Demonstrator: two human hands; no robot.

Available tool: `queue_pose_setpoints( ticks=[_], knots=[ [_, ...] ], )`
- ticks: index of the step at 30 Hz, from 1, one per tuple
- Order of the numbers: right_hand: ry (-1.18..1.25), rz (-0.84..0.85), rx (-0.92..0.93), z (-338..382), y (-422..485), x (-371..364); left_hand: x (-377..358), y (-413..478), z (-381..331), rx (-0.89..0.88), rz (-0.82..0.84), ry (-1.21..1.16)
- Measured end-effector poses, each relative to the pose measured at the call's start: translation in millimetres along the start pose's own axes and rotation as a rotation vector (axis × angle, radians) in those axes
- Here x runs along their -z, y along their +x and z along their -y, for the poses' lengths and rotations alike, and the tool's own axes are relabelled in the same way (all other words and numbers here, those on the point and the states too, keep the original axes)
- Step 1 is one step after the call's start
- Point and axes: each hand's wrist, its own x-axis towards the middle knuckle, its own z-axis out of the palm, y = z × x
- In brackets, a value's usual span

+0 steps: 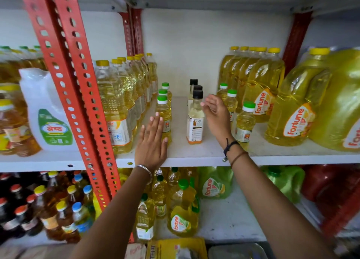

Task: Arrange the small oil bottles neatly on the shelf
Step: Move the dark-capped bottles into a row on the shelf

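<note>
Nearest the camera, the person's two bare forearms reach up from the bottom edge toward the white shelf [194, 151], which sits behind a red perforated upright [78, 95]. On the right of the shelf stand the large Fortune oil jugs [292, 110], and on the left, just past the upright, a deep row of tall yellow-capped bottles [120, 102].

Between these two groups stand the small oil bottles. A file of three green-capped small bottles [163, 112] runs front to back just beside the tall bottles. Near the middle, a second file of three black-capped small bottles [195, 120] with pale contents also runs front to back. A looser group of three more green-capped ones [244, 120] stands in front of the jugs, the front one apart from the two behind.

The left hand [151, 141], a thin bangle at its wrist, lies flat with the fingers [155, 122] straight and together, covering the lower front of the nearest green-capped bottle; it grips nothing. The right hand [216, 112], cords at its wrist, is raised between the black-capped file and the right group, fingers [207, 103] loosely spread and curled, empty, just beside the front black-capped bottle
</note>
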Motion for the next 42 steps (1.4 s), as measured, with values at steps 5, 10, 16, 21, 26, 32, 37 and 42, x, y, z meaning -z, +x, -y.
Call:
queue_pose_setpoints(
  ticks=[5,10,16,21,26,32,37,42],
  knots=[
    [0.04,0.105,-0.084,-7.8,20.9,-2.4,-1.0,-2.0,-8.6,-0.014,-0.006,0.005],
    [0.071,0.072,-0.099,-3.7,26.6,-11.6,-0.6,-0.9,2.6,-0.013,-0.011,0.011],
    [-0.053,-0.043,-0.079,-2.7,27.8,-11.4,-1.7,-1.6,1.7,-0.018,-0.003,-0.004],
    [-0.172,-0.064,-0.053,-2.9,27.4,-11.0,-2.1,-1.9,1.6,-0.021,0.002,-0.014],
    [-0.195,0.059,-0.098,-2.7,24.4,-5.8,-3.0,-2.0,2.0,-0.02,-0.002,-0.018],
    [-0.202,0.092,-0.076,0.9,23.4,0.2,-2.6,-2.2,1.0,-0.015,-0.002,-0.015],
    [-0.196,0.131,-0.071,6.1,17.2,8.7,-2.9,-2.0,0.3,-0.01,0.005,-0.015],
    [-0.203,0.154,-0.039,14.0,5.1,19.5,-3.2,-1.8,1.1,-0.005,0.012,-0.005]
  ],
)
